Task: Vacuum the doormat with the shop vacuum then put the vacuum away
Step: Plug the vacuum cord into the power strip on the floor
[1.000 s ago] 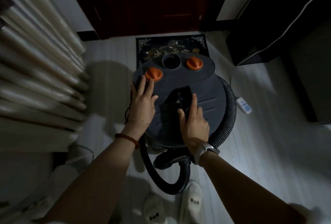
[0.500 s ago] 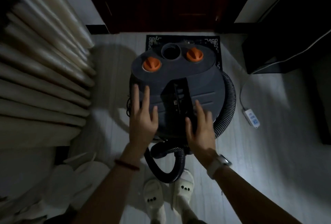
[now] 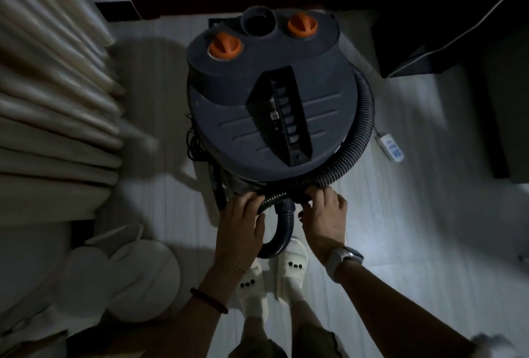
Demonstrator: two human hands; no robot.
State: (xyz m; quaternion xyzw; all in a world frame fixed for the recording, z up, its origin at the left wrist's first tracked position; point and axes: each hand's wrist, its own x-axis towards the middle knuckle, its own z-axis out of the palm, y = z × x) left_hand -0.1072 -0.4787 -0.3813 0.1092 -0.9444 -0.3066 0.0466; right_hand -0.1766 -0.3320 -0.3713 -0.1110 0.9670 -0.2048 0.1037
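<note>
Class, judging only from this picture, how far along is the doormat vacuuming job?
Done: nothing shows the mat cleaned; the doormat is barely visible behind the shop vacuum. In hand: the left hand and right hand both grip the corrugated hose wrapped round the drum. Left: whether vacuuming remains is unclear; the vacuum is not yet put away.

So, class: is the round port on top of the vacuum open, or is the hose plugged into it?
Open. The round port shows a dark empty hole; the hose curls round the vacuum's side instead.
</note>
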